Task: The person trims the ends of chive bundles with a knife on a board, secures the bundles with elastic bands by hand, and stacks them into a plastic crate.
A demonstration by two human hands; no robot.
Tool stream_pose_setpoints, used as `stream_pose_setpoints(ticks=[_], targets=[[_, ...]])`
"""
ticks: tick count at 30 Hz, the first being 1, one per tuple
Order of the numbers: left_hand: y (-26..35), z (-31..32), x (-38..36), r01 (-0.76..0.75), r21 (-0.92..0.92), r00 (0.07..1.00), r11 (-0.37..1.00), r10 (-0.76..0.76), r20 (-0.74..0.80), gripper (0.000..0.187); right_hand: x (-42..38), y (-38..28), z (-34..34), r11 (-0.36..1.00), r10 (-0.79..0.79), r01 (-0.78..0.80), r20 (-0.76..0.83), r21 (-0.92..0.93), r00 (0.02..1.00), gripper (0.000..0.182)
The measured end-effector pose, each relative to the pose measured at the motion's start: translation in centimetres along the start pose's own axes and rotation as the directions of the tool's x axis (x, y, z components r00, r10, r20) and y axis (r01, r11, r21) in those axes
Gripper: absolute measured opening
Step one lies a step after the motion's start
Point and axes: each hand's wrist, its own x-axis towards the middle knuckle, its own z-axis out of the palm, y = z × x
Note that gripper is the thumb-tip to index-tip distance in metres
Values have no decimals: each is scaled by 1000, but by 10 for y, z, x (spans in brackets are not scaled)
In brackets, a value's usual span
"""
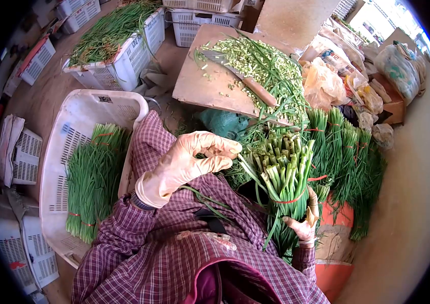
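Observation:
My left hand (189, 158), in a pale rubber glove, is raised over my lap with its fingers curled and the thumb brought close to them. A pale outer stalk (251, 174) leans out from a bundle of thick green stalks (286, 175), its end right at those fingertips; what they pinch, I cannot tell. My right hand (303, 223) wraps round the lower part of the bundle, where green leaves hang down. A red band (292, 198) ties the stalks, and their cut ends point up and forward.
Ahead, a board (192, 83) carries chopped green pieces (270, 61) and a wooden-handled knife (259, 91). A white crate (55, 167) with tied green bunches (96, 177) stands left. More bunches (344, 157) lean at right near plastic bags (324, 81). Another filled crate (141, 50) stands farther back.

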Motion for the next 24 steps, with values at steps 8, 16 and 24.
stream_pose_setpoints(ticks=[8, 16, 24], targets=[[-20, 7, 8, -225, 450, 956, 864, 284, -68, 37, 3, -4, 5, 1000, 3, -3, 17, -25, 1000, 102], [-21, 29, 17, -264, 805, 842, 532, 534, -76, 24, 4, -4, 7, 1000, 30, -30, 22, -6, 999, 100], [-17, 37, 14, -392, 873, 699, 291, 711, 77, 20, 7, -5, 7, 997, 47, -47, 4, -64, 999, 103]])
